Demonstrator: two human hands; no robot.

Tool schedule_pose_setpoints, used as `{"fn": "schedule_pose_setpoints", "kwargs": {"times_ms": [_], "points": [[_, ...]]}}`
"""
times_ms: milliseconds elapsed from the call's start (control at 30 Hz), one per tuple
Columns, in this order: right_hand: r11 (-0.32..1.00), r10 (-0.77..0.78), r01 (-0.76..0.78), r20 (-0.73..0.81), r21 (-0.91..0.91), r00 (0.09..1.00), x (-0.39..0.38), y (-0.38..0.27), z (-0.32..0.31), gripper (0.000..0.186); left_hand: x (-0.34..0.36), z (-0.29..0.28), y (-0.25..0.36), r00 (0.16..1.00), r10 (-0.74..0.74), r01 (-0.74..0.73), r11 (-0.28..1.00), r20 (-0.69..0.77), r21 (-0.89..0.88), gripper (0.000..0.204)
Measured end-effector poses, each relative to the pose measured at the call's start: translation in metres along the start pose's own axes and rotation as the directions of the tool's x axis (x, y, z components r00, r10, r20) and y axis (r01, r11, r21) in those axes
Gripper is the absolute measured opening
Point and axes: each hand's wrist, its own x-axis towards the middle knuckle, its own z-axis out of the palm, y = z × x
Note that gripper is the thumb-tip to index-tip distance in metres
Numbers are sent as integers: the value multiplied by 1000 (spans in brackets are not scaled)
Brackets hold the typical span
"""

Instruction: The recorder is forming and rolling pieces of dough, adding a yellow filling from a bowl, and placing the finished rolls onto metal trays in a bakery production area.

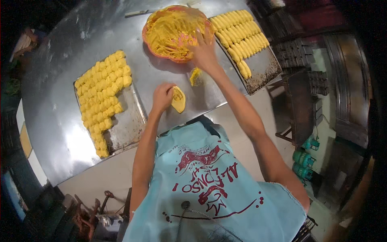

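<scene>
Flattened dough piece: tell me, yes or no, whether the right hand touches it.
No, the right hand is at the scalloped bowl, apart from the flattened dough piece.

Runs clear over bare metal table (139, 74) between left tray (127, 123), partly filled with yellow dough pieces (102, 97), and left hand (162, 97). Continues unobstructed up to left rim of orange bowl (177, 61). Narrows sharply at right rim, hemmed in by right tray (264, 70) of dough rolls (242, 34) and covered by right hand (203, 48). Meets flat dough piece (179, 101) beside left hand and yellow patch (196, 76) below bowl. Leaves uncovered room on near end of right tray.
</scene>
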Motion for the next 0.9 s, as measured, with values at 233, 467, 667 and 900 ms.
{"fn": "schedule_pose_setpoints", "kwargs": {"times_ms": [233, 467, 667, 900], "points": [[984, -149, 172, 300, -51, 942, 66, 15, 15, 26, 5, -3, 10, 976, -208, 214, 973, 71, -86, 20], [811, 179, -45, -176, 583, 968, -97, -53, -17, 55, 15, -10, 3, 982, -114, 122, 992, 152, -40, 20], [986, 164, -160, 179, -37, 970, -202, -128, 19, 61, 27, -6, -13, 988, -85, 111, 973, 131, -201, 18], [985, 166, -152, 182, -85, 969, -240, -139, 55, 61, -50, 16, 22, 986, 169, -169, 983, -11, -75, 18]]}}
